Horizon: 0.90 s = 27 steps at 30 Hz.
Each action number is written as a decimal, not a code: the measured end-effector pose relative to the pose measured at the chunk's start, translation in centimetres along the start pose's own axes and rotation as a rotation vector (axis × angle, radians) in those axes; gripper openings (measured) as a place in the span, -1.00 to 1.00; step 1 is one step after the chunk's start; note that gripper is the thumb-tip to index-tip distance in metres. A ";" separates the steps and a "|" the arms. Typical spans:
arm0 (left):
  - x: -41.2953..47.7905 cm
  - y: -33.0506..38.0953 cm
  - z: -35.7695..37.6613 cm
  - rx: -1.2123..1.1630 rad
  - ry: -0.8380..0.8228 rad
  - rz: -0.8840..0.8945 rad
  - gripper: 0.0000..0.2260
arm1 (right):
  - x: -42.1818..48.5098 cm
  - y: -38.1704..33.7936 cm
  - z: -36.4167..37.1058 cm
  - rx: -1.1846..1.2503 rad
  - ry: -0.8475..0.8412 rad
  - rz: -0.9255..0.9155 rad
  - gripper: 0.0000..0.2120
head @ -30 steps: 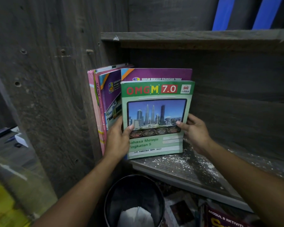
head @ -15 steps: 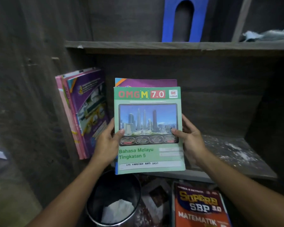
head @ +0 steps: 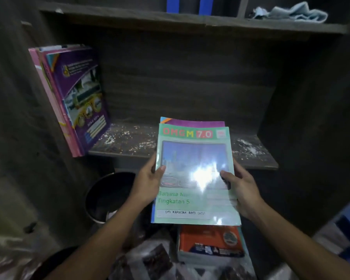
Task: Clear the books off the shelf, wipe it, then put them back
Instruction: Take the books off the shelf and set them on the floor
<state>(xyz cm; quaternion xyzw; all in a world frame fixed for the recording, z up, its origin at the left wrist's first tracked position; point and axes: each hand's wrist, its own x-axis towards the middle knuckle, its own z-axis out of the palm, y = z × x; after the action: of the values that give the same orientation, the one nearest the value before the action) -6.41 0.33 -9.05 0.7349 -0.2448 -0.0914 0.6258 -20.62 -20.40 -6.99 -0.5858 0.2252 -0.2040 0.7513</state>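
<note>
As two hands (head: pixel 147 183) (head: pixel 246 191) grip two books (head: pixel 194 201), one book (head: pixel 208 237) lies below.

only one view was given, taken from a camera worn on the head. it was turned forward and down, close to the shelf (head: pixel 129 144), and the green book (head: pixel 194 199) was framed near the centre.

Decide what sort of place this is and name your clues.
Probably a student's study corner at home: a dusty wooden shelf, school books standing on it, a labelled workbook, a bin below.
</note>
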 end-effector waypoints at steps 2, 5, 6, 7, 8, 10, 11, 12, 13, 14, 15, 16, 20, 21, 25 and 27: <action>-1.5 -1.1 1.1 0.016 -0.035 -0.028 -0.58 | -1.6 1.0 -1.4 -0.039 0.035 0.022 -0.55; -3.8 -2.3 2.7 0.041 -0.082 -0.073 -0.62 | -4.1 2.6 -3.1 -0.045 0.057 0.062 -0.56; -4.5 -2.9 3.1 0.039 -0.102 -0.087 -0.62 | -4.9 3.1 -3.7 -0.040 0.068 0.076 -0.55; -5.2 -3.5 3.6 0.052 -0.125 -0.106 -0.62 | -5.6 3.5 -4.2 -0.045 0.086 0.091 -0.56; -5.8 -4.1 4.0 0.061 -0.154 -0.118 -0.63 | -6.0 4.2 -4.8 -0.055 0.102 0.106 -0.57; -6.8 -5.3 4.6 0.069 -0.196 -0.149 -0.61 | -6.8 5.3 -5.6 -0.086 0.142 0.140 -0.58; -7.0 -5.7 4.9 0.069 -0.208 -0.166 -0.61 | -6.9 5.9 -5.9 -0.092 0.157 0.150 -0.56; -7.2 -6.1 5.2 0.061 -0.223 -0.184 -0.61 | -7.0 6.6 -6.3 -0.102 0.176 0.161 -0.54; -7.2 -6.3 5.4 0.069 -0.239 -0.208 -0.61 | -7.1 7.1 -6.5 -0.108 0.194 0.170 -0.52; -7.2 -6.6 5.6 0.077 -0.249 -0.222 -0.62 | -7.1 7.6 -6.8 -0.111 0.210 0.180 -0.52; -7.2 -7.0 5.7 0.093 -0.259 -0.229 -0.61 | -7.1 8.0 -7.0 -0.102 0.223 0.193 -0.53; -7.1 -7.4 5.7 0.097 -0.273 -0.231 -0.61 | -6.9 8.4 -7.2 -0.099 0.228 0.204 -0.55; -6.5 -8.7 6.2 0.157 -0.294 -0.264 -0.66 | -5.7 9.4 -7.6 -0.132 0.239 0.248 -0.57; -6.2 -8.9 6.4 0.183 -0.287 -0.272 -0.66 | -5.2 9.7 -7.7 -0.141 0.239 0.254 -0.56; -4.6 -9.9 7.1 0.216 -0.279 -0.326 -0.67 | -2.9 10.4 -7.9 -0.199 0.251 0.275 -0.57; -3.7 -9.9 7.5 0.231 -0.284 -0.340 -0.66 | -1.7 10.6 -8.1 -0.212 0.258 0.278 -0.57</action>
<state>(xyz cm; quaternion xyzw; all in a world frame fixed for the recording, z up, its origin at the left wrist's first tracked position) -10.47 -3.53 -20.72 0.8120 -0.2121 -0.2693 0.4723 -26.22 -23.31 -18.86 -0.5940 0.4183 -0.1468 0.6714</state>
